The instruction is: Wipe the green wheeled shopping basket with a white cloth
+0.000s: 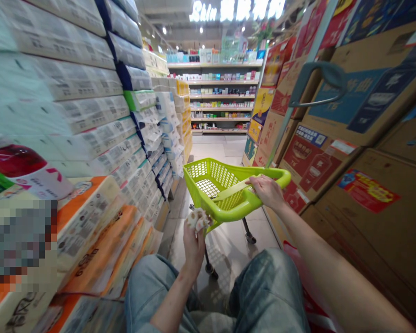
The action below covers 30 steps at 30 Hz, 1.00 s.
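A lime-green plastic shopping cart (237,213) stands in front of my knees, its wheels on the tiled floor. My right hand (266,190) is closed around the right part of its handle, the fingers wrapped over the grip. Just left of the handle, my left hand (193,245) is raised with its fingers closed on a white, soft-looking bunched item with brown spots (198,219). The exact kind of that item does not show. It is close to the cart's near left corner; whether they touch I cannot tell. Through the cart's lattice the floor is visible.
Stacked tissue packs (90,111) line the left side, with orange packs (100,249) and a bottle of red liquid (17,162) nearby. Cardboard cartons (374,185) rise on the right, beside a pole with a grey-blue handle (300,85). Shelves (222,95) close off the aisle's far end.
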Tool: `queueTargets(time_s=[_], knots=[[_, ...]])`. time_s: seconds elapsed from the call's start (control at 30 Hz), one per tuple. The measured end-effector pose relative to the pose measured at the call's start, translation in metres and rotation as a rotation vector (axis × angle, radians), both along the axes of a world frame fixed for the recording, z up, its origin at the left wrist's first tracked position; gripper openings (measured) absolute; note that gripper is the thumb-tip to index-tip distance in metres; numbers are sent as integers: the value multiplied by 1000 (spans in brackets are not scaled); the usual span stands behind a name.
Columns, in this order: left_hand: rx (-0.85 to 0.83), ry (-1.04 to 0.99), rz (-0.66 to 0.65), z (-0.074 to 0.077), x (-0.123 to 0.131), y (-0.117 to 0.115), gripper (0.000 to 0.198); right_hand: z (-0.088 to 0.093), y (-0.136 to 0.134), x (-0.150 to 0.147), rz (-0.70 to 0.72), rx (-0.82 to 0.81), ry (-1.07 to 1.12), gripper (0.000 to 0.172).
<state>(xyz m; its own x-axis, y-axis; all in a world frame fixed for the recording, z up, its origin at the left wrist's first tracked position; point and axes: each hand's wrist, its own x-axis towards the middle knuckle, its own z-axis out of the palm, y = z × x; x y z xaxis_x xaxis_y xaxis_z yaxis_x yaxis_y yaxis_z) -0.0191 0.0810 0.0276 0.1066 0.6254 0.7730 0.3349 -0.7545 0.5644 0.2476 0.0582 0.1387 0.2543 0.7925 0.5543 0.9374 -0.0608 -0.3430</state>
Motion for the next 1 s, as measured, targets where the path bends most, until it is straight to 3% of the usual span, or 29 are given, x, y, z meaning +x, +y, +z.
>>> queueTargets(time_s=[0.1,0.2,0.33,0.47,0.6,0.67,0.77,0.87,1.0], knots=[[133,35,-37,24,12,-11,34,-1,0,0,13,5,3,45],[313,356,-160,51,34,-22,35,0,0,0,21,6,-3,48],[334,519,-42,68,52,-23,33,0,1,1,57,7,-17,50],[213,679,1,84,54,-16,28,0,2,2,51,10,-22,52],[-6,878,-2,112,59,-4,34,0,3,0,40,7,-36,52],[-119,970,-47,126,65,5,41,0,3,-1,29,9,-40,52],[-309,1084,-217,138,72,21,51,1,1,-2,23,11,-36,51],[-409,985,-326,136,77,34,46,1,1,-1,35,11,-32,51],[-448,529,-228,118,73,36,36,2,1,0,23,15,-14,51]])
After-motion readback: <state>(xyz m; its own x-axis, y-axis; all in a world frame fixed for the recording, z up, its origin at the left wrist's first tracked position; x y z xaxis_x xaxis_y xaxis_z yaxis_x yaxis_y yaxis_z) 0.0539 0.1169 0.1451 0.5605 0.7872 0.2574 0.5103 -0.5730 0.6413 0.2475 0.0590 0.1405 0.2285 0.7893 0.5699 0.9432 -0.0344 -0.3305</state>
